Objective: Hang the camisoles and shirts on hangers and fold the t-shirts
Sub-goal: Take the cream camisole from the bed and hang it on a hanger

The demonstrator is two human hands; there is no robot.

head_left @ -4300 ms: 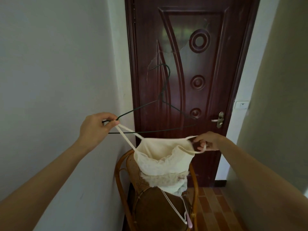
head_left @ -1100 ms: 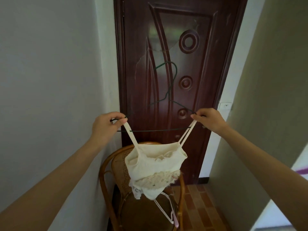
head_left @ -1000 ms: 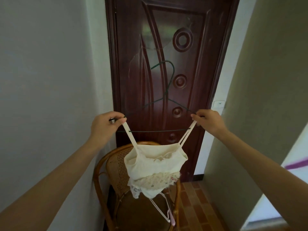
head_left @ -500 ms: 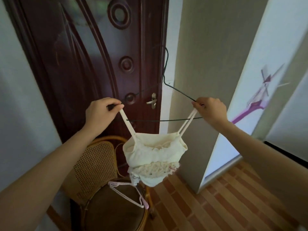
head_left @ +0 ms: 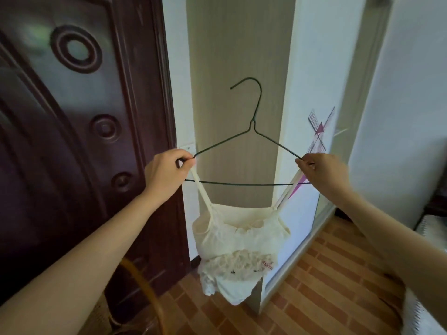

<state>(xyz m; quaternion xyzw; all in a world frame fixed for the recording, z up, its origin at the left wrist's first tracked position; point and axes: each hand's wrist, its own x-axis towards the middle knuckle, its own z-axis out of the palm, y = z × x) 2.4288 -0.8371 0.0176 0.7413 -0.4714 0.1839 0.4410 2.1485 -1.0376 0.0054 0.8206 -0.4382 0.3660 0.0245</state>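
I saw each hand, left and right, pinching a hanger shoulder tip (straps included), camisole hanging below its level bar.

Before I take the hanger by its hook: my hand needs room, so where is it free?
Free: inside the wire hanger, between its sloping shoulders and bottom bar, and around the hook against the beige wall panel. Crowded: both ends, where the left hand and right hand pinch wire and camisole straps.

Thin wire hanger, lace-trimmed cloth camisole
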